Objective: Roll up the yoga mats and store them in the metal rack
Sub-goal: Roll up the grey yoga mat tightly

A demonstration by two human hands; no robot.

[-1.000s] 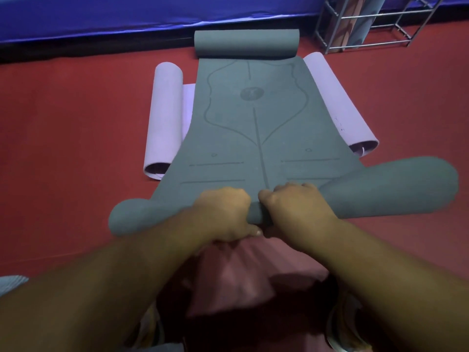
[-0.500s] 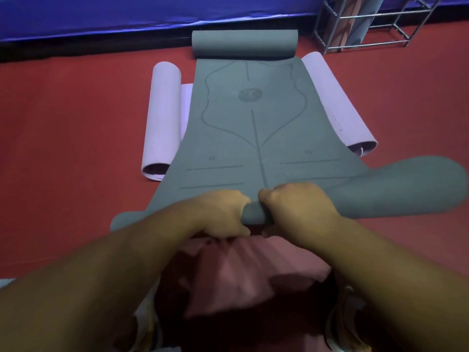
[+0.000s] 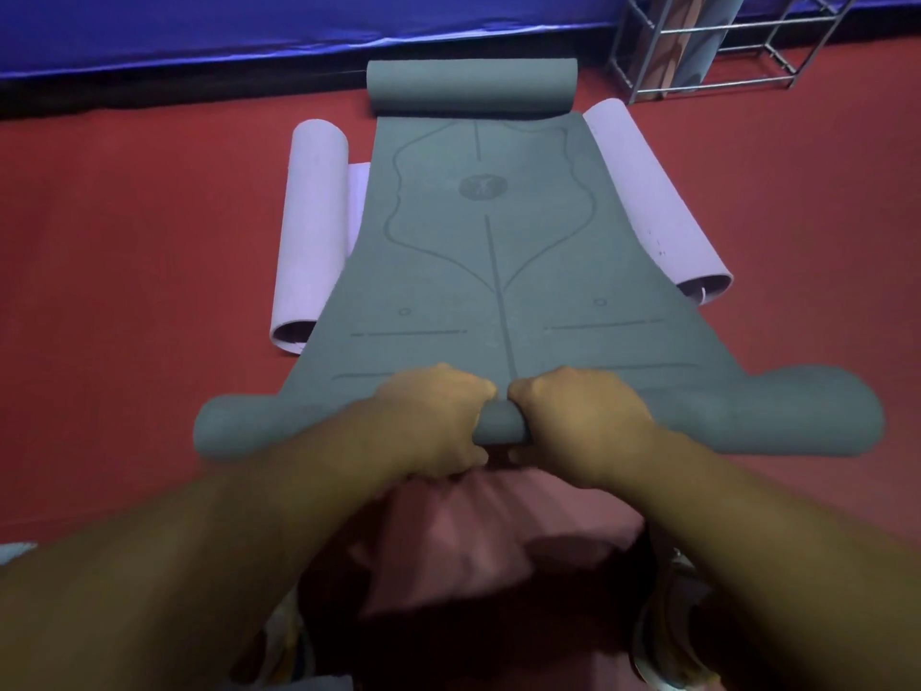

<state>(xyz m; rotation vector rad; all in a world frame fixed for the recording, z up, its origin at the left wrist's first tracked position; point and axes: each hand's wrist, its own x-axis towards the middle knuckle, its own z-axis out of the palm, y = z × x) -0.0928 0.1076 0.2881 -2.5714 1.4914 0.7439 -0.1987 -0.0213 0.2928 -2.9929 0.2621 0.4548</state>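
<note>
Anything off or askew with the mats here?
Yes: the grey mat lies across the lilac mat, which curls up at both sides. Its far end is also curled while both hands, left and right, grip the near roll, so it is rolled at both ends.

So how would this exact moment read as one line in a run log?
step: rolling grey mat | left hand: grips roll | right hand: grips roll | lilac mat: underneath | metal rack: far right
</note>
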